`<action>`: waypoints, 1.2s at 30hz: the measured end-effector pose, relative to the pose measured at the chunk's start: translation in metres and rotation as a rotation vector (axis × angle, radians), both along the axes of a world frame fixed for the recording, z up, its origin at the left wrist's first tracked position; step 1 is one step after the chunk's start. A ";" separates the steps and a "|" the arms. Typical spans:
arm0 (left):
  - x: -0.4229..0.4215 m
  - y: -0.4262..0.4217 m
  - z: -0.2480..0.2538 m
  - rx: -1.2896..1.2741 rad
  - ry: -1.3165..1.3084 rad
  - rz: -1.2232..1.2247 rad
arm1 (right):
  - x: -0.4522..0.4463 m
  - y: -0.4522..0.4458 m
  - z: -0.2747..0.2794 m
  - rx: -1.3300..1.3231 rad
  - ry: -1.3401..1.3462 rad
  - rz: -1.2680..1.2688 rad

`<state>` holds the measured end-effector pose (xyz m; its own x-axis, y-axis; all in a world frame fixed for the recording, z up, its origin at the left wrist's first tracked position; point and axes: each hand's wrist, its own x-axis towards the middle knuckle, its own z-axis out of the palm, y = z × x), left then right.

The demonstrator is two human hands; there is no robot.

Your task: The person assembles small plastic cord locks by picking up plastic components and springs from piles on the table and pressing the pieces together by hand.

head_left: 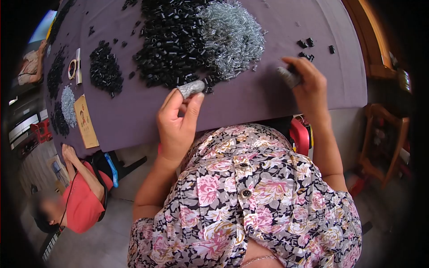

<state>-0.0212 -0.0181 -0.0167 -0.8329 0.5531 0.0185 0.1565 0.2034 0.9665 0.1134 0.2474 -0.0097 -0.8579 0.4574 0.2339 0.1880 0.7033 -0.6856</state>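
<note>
My left hand (176,123) is closed in a pinch, its thumb near a forefinger wrapped in grey tape. Small black pieces show at that fingertip, but whether one is gripped cannot be made out. Just beyond lies a big heap of short black plastic tubes (167,49), touching a heap of small silvery springs (233,40). My right hand (310,87) hovers over the cloth to the right of the springs, with grey wrapping on a digit. Motion blurs its fingers, and a dark patch between them is unclear. Several loose black pieces (306,44) lie beyond it.
A purple-grey cloth (250,96) covers the table. Leftward are a smaller black heap (106,69), another spring pile (68,105), a tape roll (72,69) and a tan printed card (86,123). A person in red (85,196) sits at the left. A wooden chair (384,140) stands right.
</note>
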 end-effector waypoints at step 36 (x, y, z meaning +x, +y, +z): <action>-0.003 -0.015 -0.019 -0.300 0.641 -0.038 | -0.017 -0.030 0.005 0.231 -0.110 0.247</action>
